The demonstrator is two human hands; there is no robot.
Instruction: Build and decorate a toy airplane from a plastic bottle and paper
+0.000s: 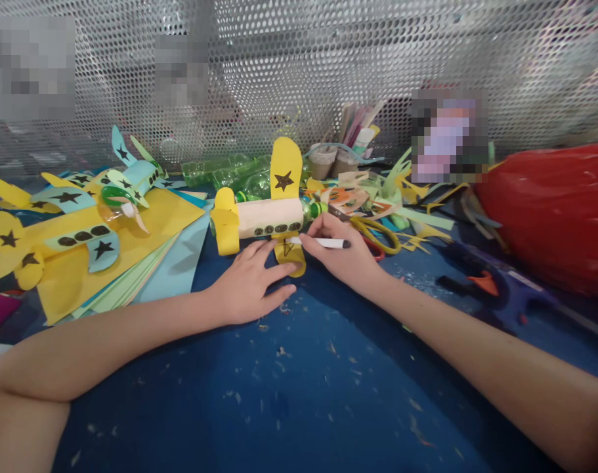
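A toy plane [264,215] made from a bottle wrapped in pale pink paper lies on the blue table, with yellow paper wings and tail. Its far wing bears a dark star, and round black windows run along its side. My right hand [345,249] pinches a white marker [325,243] with a black end, its tip at the near yellow wing [293,263], where star lines are partly drawn. Fingers spread, my left hand [254,279] rests flat beside the plane and touches the near wing.
Finished paper planes [77,240] and stacked coloured sheets [146,263] lie at left. Behind are green bottles [234,172], cups of sticks [323,161] and paper scraps [372,197]. Scissors [377,236], a glue gun [505,289] and a red bag [549,217] lie at right, before a perforated metal panel [299,66].
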